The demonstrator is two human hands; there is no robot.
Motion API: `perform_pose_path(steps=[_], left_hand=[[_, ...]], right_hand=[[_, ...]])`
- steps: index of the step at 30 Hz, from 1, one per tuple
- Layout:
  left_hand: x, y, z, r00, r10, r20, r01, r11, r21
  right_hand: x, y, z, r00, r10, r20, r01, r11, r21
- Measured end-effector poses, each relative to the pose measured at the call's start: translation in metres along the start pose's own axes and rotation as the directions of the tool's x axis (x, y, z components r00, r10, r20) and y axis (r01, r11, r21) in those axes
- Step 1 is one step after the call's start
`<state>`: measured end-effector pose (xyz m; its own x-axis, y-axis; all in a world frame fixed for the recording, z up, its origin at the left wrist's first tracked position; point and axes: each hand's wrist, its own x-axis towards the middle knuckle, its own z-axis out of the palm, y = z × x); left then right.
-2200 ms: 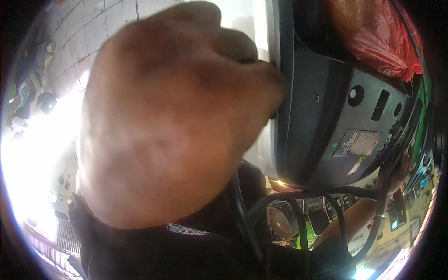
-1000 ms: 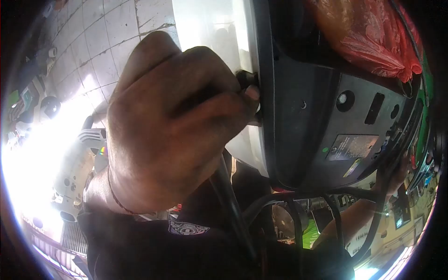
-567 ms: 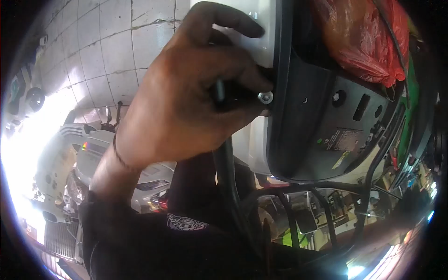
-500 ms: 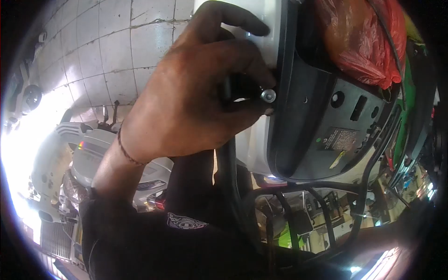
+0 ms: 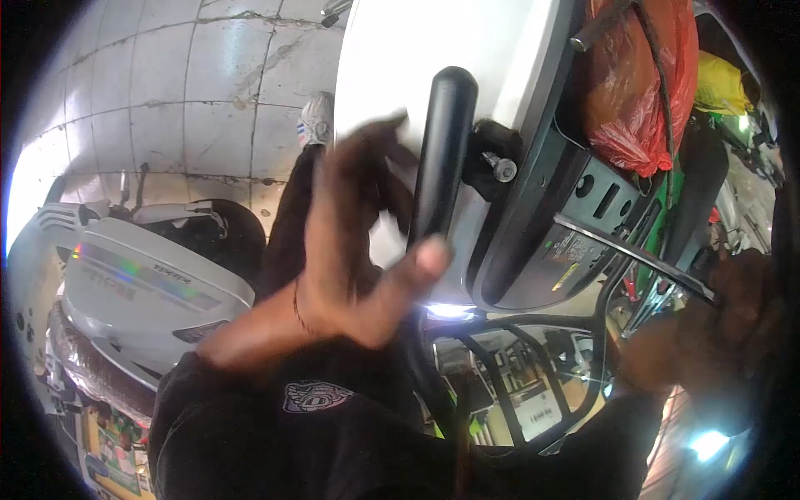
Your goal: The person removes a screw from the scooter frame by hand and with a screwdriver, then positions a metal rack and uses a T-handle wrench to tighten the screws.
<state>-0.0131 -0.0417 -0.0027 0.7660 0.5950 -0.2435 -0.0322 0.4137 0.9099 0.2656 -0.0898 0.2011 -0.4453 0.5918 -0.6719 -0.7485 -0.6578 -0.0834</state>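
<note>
My left hand (image 5: pixel 346 250) is slightly blurred, its fingers apart and curved beside a black tubular bar (image 5: pixel 443 158) with a rounded end. Its thumb overlaps the lower part of the bar; whether it touches I cannot tell. Just right of the bar, a silver socket-head bolt (image 5: pixel 503 169) sticks out of a black bracket (image 5: pixel 487 142) against the white and black body of a scooter (image 5: pixel 433 37). My right hand (image 5: pixel 737 325), dark at the right edge, grips a long metal bar tool (image 5: pixel 637 254), apparently a hex key, whose tip points left toward the black panel.
A red plastic bag (image 5: pixel 637 92) sits on the scooter at upper right, with a yellow bag (image 5: pixel 718 83) behind. A black tube rack (image 5: pixel 508 375) lies below. Another grey scooter (image 5: pixel 154 283) stands at left on the tiled floor (image 5: pixel 221 62). Someone's shoe (image 5: pixel 317 118) shows at the top.
My left hand has let go of the bolt and moved left and down, uncovering the bar and bracket. My right hand has come into view at the right with the metal tool.
</note>
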Motion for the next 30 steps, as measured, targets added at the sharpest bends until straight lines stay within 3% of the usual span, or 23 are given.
perform_pose_path(steps=[1,3,4,5,6,7,8,10,11,13,14,16,17,30], left_hand=[[-0.015,0.002,0.000,0.989,-0.098,0.108,0.107,0.990,-0.089],[-0.042,0.015,0.014,0.953,-0.282,0.110,0.302,0.918,-0.256],[-0.051,0.015,0.026,0.950,-0.311,0.035,0.308,0.910,-0.277],[-0.054,0.012,0.033,0.967,-0.253,-0.013,0.238,0.929,-0.285],[-0.055,0.012,0.032,0.959,-0.283,0.008,0.271,0.907,-0.324],[-0.055,0.014,0.031,0.950,-0.312,0.033,0.302,0.883,-0.359],[-0.054,0.016,0.031,0.950,-0.311,0.030,0.300,0.881,-0.366],[-0.051,0.021,0.033,0.932,-0.362,0.007,0.336,0.859,-0.387],[-0.051,0.021,0.035,0.932,-0.363,0.005,0.336,0.856,-0.393],[-0.051,0.022,0.041,0.921,-0.378,-0.097,0.324,0.878,-0.351],[-0.050,0.020,0.041,0.921,-0.376,-0.100,0.320,0.879,-0.353],[-0.051,0.018,0.040,0.936,-0.329,-0.123,0.279,0.909,-0.310],[-0.053,0.018,0.042,0.935,-0.331,-0.124,0.281,0.908,-0.311],[-0.057,0.023,0.044,0.893,-0.414,-0.178,0.338,0.876,-0.343]], right_hand=[[0.003,-0.001,0.003,1.000,0.016,-0.011,-0.016,1.000,-0.005],[0.011,0.005,0.010,0.985,-0.041,-0.169,0.010,0.984,-0.179],[0.034,0.052,-0.011,0.627,-0.772,0.107,0.746,0.554,-0.371],[0.048,0.055,-0.018,0.637,-0.764,0.105,0.736,0.562,-0.378],[0.064,0.049,-0.028,0.416,-0.826,0.381,0.864,0.228,-0.449],[0.073,0.046,-0.034,0.177,-0.746,0.642,0.905,-0.134,-0.404],[0.072,0.054,-0.031,0.184,-0.742,0.644,0.904,-0.130,-0.408],[0.063,0.071,-0.020,0.205,-0.877,0.434,0.738,-0.153,-0.657],[0.063,0.065,-0.020,0.211,-0.875,0.435,0.736,-0.150,-0.660],[0.065,0.049,-0.020,0.411,-0.767,0.492,0.738,-0.037,-0.674],[0.067,0.047,-0.024,0.412,-0.764,0.496,0.739,-0.038,-0.673],[0.069,0.049,-0.032,0.274,-0.796,0.540,0.871,-0.032,-0.489],[0.067,0.049,-0.034,0.255,-0.800,0.544,0.880,-0.041,-0.473],[0.068,0.051,-0.024,0.303,-0.782,0.545,0.840,-0.051,-0.540]])
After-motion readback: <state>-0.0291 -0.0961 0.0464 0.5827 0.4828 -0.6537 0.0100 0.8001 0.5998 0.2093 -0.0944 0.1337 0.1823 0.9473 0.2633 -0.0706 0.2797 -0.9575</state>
